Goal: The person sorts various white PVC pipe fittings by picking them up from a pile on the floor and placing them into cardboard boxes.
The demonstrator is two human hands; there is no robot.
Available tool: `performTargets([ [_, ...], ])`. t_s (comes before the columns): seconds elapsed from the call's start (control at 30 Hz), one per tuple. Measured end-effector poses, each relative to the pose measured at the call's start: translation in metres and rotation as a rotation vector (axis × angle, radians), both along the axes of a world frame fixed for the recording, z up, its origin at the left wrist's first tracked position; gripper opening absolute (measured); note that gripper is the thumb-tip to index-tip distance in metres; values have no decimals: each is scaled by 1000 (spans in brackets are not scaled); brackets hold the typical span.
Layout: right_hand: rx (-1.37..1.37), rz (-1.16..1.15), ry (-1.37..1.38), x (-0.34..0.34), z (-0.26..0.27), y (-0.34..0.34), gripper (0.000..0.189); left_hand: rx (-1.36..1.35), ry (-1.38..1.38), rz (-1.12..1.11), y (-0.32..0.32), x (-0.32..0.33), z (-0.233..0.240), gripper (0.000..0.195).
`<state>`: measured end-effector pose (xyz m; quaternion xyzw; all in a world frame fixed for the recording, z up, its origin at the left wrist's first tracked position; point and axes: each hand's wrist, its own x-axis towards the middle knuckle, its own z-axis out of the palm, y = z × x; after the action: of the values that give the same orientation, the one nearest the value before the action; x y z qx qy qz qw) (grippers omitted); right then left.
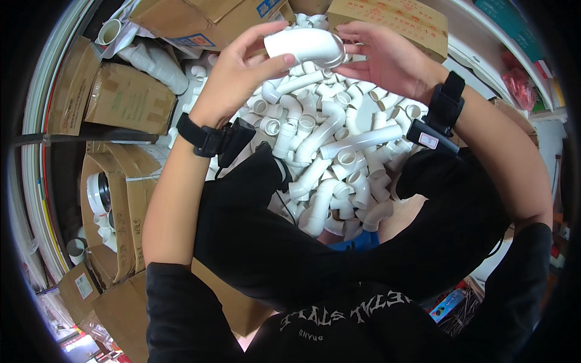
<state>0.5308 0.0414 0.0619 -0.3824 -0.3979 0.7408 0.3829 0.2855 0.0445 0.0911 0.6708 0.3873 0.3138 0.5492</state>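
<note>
My left hand (247,68) grips a white plastic pipe elbow (304,44) at its left end, thumb across the near side. The elbow is held up above a heap of white pipe fittings. At its right end is my right hand (386,56), palm turned toward it and fingers spread. Whether those fingertips touch the elbow cannot be told. Below, between my knees, the heap (317,131) holds many elbows, traps and short pipe pieces. A longer white pipe piece (363,140) lies across the top of it.
Cardboard boxes stand at the far side (390,22) and on the left (129,97). An open carton (120,213) at left holds more white fittings. Long pipes (34,181) line the left edge. Part of a blue object (356,242) shows between my legs. Shelving (494,54) is at right.
</note>
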Motion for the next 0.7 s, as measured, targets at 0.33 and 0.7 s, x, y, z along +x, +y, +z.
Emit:
performTargets([
  [0.33, 215, 116, -118, -30, -10, 45, 47, -270, -304, 168, 29, -31, -6, 41],
  [0.7, 182, -57, -37, -84, -47, 100, 47, -119, -192, 451, 93, -49, -73, 17],
])
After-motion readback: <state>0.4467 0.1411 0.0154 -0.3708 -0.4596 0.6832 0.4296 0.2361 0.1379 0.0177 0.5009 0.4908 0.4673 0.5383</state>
